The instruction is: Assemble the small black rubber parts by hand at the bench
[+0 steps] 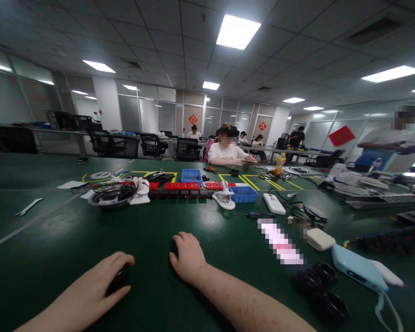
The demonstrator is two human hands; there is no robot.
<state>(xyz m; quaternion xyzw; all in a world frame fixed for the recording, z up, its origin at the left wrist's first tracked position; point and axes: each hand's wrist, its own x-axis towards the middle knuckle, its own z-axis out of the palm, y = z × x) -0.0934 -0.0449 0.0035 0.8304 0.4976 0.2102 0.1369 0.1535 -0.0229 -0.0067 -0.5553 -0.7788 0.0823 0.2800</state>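
Note:
My left hand is at the lower left, its fingers and thumb curled around a smooth black rounded object low over the green tabletop. Most of that object's far side is hidden by the fingers. Near the middle, my right hand is closed palm down over another dark object, of which only a small edge shows by the thumb and forefinger. I cannot make out its kind. The two hands are well apart.
Across the green table stand red socket strips, blue bins, a white clip stand and a metal bowl of cables. A wrench lies left. Black round parts and a light-blue case lie right. A person sits opposite.

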